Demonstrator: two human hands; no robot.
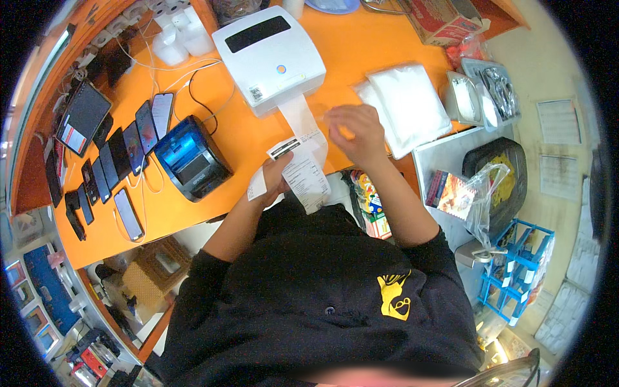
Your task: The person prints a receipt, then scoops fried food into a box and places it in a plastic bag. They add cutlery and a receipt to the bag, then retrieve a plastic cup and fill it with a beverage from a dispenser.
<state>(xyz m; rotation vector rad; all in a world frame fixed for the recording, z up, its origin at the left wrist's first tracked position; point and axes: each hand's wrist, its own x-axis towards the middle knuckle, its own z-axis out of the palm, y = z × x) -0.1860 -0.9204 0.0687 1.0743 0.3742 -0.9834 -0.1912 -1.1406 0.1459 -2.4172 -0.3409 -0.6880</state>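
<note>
A strip of printed paper labels (pixel 308 179) hangs from the front slot of a white label printer (pixel 271 58) and curls down towards my chest. My left hand (pixel 277 176) is closed on the printed strip near its lower part, with a loose end of it hanging over the wrist. To the right of the strip, my right hand (pixel 355 133) is raised over the orange table edge, its fingers curled and slightly blurred. Whether anything small is between those fingertips cannot be told. A stack of clear plastic bags (pixel 408 109) lies just beyond the right hand.
Left of the strip stands a blue and black receipt printer (pixel 192 159). Several smartphones (pixel 134 140) and cables lie on the orange table (pixel 193 222). White paper rolls (pixel 184 36) stand behind. At right are a cardboard box (pixel 442 22), a black chair (pixel 498 179) and a blue wire rack (pixel 517 271).
</note>
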